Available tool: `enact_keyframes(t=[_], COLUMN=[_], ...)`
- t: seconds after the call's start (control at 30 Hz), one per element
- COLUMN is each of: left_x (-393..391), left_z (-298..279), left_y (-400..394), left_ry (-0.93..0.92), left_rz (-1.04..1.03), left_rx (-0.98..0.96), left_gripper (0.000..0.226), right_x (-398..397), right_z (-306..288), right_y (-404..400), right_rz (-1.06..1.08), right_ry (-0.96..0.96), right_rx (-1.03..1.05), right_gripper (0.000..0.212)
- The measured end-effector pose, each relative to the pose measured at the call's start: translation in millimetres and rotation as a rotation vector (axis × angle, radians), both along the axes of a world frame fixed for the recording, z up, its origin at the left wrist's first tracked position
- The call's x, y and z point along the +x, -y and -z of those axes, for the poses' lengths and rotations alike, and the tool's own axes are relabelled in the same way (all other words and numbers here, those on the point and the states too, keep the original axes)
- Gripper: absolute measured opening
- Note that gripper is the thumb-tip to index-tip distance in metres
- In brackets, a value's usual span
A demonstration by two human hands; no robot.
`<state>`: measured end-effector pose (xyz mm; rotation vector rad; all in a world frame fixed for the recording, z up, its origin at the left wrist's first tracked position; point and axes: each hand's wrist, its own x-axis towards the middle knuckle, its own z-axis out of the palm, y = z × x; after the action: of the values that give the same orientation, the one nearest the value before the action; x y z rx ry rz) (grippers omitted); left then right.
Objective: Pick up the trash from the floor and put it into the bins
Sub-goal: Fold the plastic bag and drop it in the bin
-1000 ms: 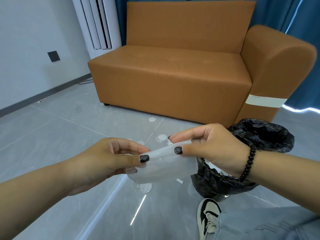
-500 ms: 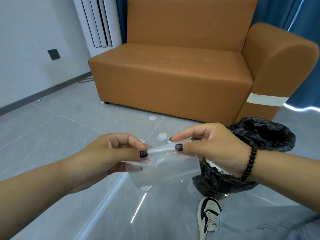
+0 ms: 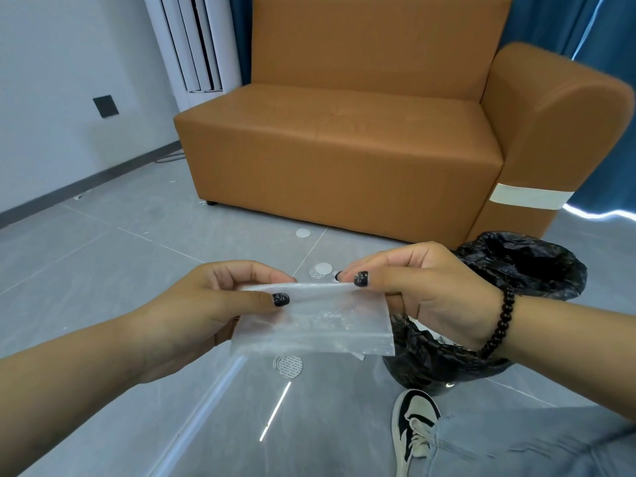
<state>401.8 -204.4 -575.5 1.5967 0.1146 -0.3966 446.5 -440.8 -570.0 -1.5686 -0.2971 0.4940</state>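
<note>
Both hands hold a clear plastic bag (image 3: 311, 321) by its top edge, in the air just left of the bin (image 3: 523, 270) and partly overlapping it. The left hand (image 3: 206, 311) pinches the bag's left corner between thumb and curled fingers; the right hand (image 3: 423, 287), wearing a bead bracelet (image 3: 500, 325), pinches the right corner likewise. The bin, lined with black plastic, stands on the floor (image 3: 103, 270) before the sofa (image 3: 344, 149). Round paper discs (image 3: 288, 366) lie on the floor left of the bin. A shoe (image 3: 413, 432) rests on the floor below the bin.
</note>
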Motion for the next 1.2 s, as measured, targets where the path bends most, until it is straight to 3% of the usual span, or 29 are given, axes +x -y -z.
enact_keyframes(t=[0.17, 0.37, 0.47, 0.57, 0.73, 0.93, 1.2], left_x=[1.2, 1.6, 0.9, 1.0, 1.6, 1.4, 2.1], left_z=[-1.5, -0.8, 0.2, 1.8, -0.3, 2.3, 3.7], left_y=[-0.8, 2.7, 3.0, 2.3, 3.5, 0.2, 0.6], left_ry=[0.025, 0.002, -0.026, -0.016, -0.006, -0.090, -0.045], left_rz=[-0.057, -0.101, -0.081, -0.053, -0.047, -0.011, -0.011], left_rx=[-0.101, -0.091, -0.076, -0.056, -0.047, -0.059, 0.007], left_gripper=[0.037, 0.033, 0.028, 0.034, 0.009, 0.031, 0.025], right_x=[1.7, -0.9, -2.3, -2.3, 0.0, -1.1, 2.3], right_z=[4.4, 3.2, 3.7, 4.9, 6.8, 6.1, 11.4], right_y=[0.6, -1.0, -1.7, -2.4, -1.5, -1.8, 0.3], right_rz=[0.029, 0.032, 0.047, 0.064, 0.089, 0.112, 0.032], right_ry=[0.095, 0.128, 0.163, 0.222, 0.265, 0.266, 0.158], right_rx=[-0.107, -0.123, -0.119, -0.099, -0.153, -0.179, -0.119], right_gripper=[0.018, 0.011, 0.017, 0.017, 0.012, 0.013, 0.016])
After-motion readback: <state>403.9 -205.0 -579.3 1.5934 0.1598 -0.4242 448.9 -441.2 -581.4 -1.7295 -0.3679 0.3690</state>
